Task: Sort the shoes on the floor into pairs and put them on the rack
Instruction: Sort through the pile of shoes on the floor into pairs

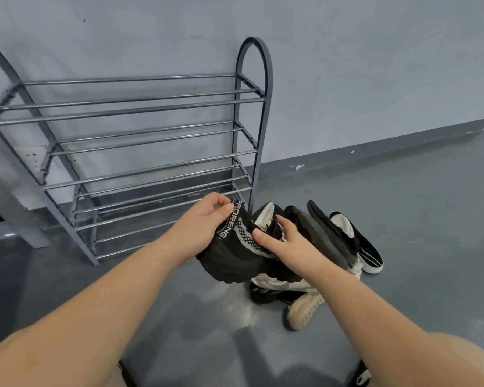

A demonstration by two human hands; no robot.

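Observation:
A black sneaker (229,261) with white lettering and a beige patterned side is lifted off the floor in front of the metal shoe rack (140,152). My left hand (204,219) pinches its heel tab. My right hand (285,241) lies on the shoe's lace area with the thumb against its side; whether the fingers curl round it is unclear. Behind and below lies a heap of shoes: a dark shoe sole-up (327,236), a black slip-on with a green stripe (366,250) and a beige knit shoe (305,308). The rack's shelves hold nothing.
The rack leans by a grey wall (347,65) with a dark skirting board. Grey floor (430,219) spreads to the right and in front. A grey ledge (9,196) runs at the left behind the rack. My knees show at the bottom edge.

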